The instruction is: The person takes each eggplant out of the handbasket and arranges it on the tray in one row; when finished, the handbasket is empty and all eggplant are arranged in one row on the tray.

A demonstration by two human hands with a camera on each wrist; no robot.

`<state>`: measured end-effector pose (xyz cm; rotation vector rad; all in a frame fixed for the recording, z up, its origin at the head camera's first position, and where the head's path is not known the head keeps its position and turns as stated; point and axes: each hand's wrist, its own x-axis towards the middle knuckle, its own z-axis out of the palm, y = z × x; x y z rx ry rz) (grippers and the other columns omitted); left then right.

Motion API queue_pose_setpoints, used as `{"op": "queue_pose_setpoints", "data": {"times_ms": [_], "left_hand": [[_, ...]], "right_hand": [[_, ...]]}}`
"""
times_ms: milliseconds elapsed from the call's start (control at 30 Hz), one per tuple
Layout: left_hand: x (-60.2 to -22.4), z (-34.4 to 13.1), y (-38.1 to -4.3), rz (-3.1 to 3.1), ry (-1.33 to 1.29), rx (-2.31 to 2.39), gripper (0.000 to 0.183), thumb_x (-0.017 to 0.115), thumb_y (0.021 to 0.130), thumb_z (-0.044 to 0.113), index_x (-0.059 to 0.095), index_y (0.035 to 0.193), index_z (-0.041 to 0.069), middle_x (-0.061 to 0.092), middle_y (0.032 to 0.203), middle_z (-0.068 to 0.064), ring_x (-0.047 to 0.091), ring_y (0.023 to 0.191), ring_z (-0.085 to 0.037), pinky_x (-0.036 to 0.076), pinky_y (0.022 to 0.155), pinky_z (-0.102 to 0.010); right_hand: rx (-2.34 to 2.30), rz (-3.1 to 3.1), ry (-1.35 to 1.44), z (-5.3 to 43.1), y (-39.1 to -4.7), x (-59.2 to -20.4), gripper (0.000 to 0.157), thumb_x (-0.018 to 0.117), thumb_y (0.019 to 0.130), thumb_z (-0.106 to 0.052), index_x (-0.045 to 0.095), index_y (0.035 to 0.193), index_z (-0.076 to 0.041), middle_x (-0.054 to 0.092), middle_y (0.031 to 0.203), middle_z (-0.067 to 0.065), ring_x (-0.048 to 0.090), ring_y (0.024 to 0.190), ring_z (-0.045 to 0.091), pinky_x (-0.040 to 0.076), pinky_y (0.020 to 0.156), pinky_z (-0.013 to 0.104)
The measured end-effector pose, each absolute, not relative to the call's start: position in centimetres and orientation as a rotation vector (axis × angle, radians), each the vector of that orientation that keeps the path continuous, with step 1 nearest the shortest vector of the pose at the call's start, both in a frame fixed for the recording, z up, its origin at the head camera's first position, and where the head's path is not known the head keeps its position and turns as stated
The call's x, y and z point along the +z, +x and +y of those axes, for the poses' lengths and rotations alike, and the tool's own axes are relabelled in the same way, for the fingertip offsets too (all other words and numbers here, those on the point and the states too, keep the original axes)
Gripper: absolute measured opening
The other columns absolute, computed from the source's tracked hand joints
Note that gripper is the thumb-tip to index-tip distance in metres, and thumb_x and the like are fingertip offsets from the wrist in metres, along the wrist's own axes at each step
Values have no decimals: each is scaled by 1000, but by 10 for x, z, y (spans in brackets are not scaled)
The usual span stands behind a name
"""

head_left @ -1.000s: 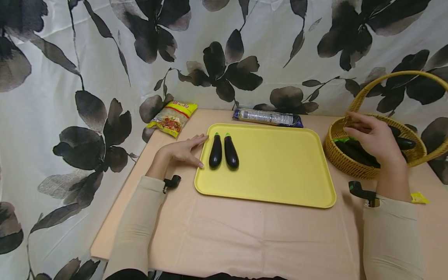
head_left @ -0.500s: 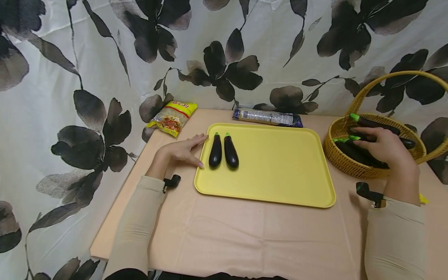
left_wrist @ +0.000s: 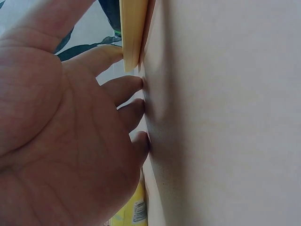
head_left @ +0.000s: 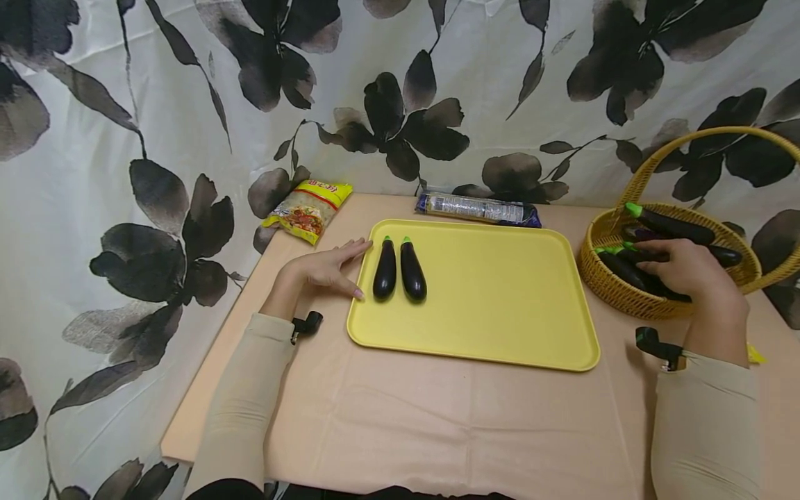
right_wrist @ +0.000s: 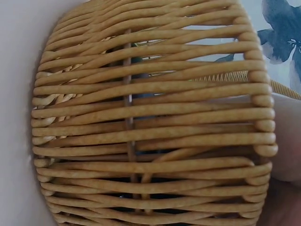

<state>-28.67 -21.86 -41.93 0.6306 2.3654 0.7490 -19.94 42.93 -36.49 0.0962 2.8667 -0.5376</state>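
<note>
Floral curtain (head_left: 278, 139) hangs behind a table (head_left: 406, 423) with a peach cover, on which lies a yellow tray (head_left: 494, 298). A person's right hand (head_left: 700, 271) reaches into a wicker basket (head_left: 605, 289) to the right of the tray. Its fingertips are down among dark eggplants (head_left: 625, 271), partly hidden, so whether they pinch one cannot be told. The left hand (head_left: 321, 269) lies at the tray's left edge, fingers spread, thumb against the rim.

Near that edge, a left eggplant (head_left: 385, 272) and a right eggplant (head_left: 413, 272) rest on the tray, side by side but apart, green ends away from the person. The work looks only partway along: two are on the tray, several are in the basket, too overlapped to count.

Just beyond the tray's far edge is a dark blue packet (head_left: 478, 208); past its far left corner, a yellow bag (head_left: 309, 212).

Compared with a second ago, the right hand has shifted nearer the person and farther from the tray, uncovering a green-capped eggplant (head_left: 678, 226) at the basket's far side. The left hand and the tray's pair look unmoved.
</note>
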Motion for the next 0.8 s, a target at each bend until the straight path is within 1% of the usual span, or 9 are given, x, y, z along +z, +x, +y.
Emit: {"op": "queue_pose_setpoints", "data": {"times_ms": [300, 400, 567, 800], "left_hand": [[-417, -219, -285, 2358, 636, 747, 128, 93, 74, 48, 10, 169, 27, -4, 177, -1, -12, 163, -28, -4, 131, -56], [-417, -219, -285, 2363, 629, 736, 128, 93, 74, 50, 10, 169, 28, -3, 177, 0, -12, 163, -27, -4, 131, -55], [-417, -219, -286, 2372, 618, 713, 128, 92, 73, 54, 10, 169, 31, -3, 177, 2, -12, 163, -25, -3, 131, -55], [-417, -219, -286, 2375, 619, 711, 128, 92, 73, 54, 10, 169, 31, -3, 177, 2, -11, 163, -25, -3, 132, -54]], "right_hand": [[-506, 2875, 124, 427, -197, -363, 49, 55, 108, -22, 50, 150, 1, 42, 144, 47, 42, 126, 66, 29, 102, 85], [-495, 2884, 135, 426, -197, -364, 46, 54, 107, -19, 52, 147, 2, 43, 142, 46, 43, 124, 66, 30, 101, 85], [-506, 2892, 145, 427, -197, -366, 44, 55, 107, -18, 55, 145, 3, 44, 141, 46, 44, 122, 64, 32, 101, 85], [-519, 2920, 177, 424, -197, -365, 41, 56, 106, -15, 57, 143, 4, 44, 140, 46, 44, 120, 62, 33, 100, 84]]}}
